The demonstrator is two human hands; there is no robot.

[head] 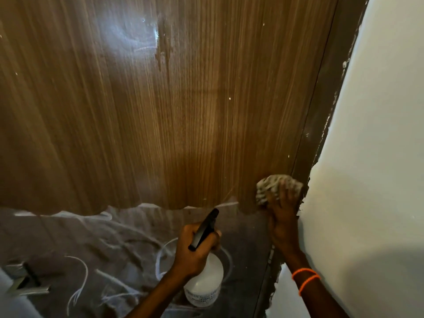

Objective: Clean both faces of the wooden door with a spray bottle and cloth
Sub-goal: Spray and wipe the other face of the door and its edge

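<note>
The wooden door [149, 111] fills most of the view, with wet streaks and a shiny patch near the top. Its lower part carries a dusty grey film with white scrawls. My left hand [195, 251] grips a white spray bottle [205, 281] by its black trigger head, nozzle pointing up at the door. My right hand [281, 216] holds a crumpled pale cloth [273, 187] pressed against the door's lower right, close to the frame.
A dark door frame [321, 111] runs down the right side, with a white wall [371, 157] beyond it and rough plaster along the seam. A metal fitting [25, 283] shows at the lower left. Orange bands circle my right wrist.
</note>
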